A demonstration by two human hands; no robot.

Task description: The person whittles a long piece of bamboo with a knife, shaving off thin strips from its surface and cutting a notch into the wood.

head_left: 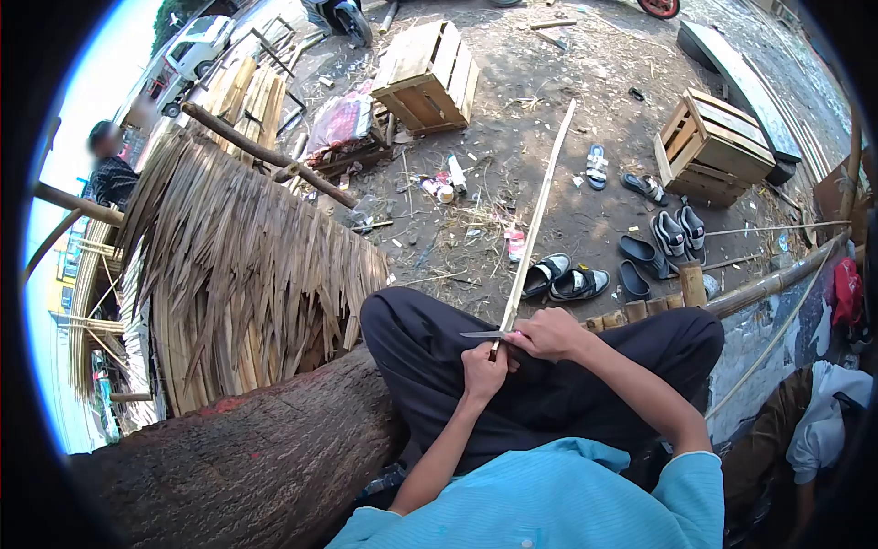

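A long, pale strip that looks like split bamboo (542, 215) rises away from my lap toward the yard. Its near end sits in my left hand (486, 373), whose fingers are closed round it above my crossed legs. My right hand (551, 333) is closed on a knife, the handle hidden in the fist. The knife blade (479, 335) points left and crosses the strip just above my left fingers, touching or very close to it. Both hands are nearly together.
Beside me on the left lie a thick log (247, 457) and a palm-thatch panel (247, 238). Wooden crates (425, 78), shoes (578, 284) and litter are on the ground ahead. A person (112, 174) is at far left; another person's sleeve (823, 425) is at lower right.
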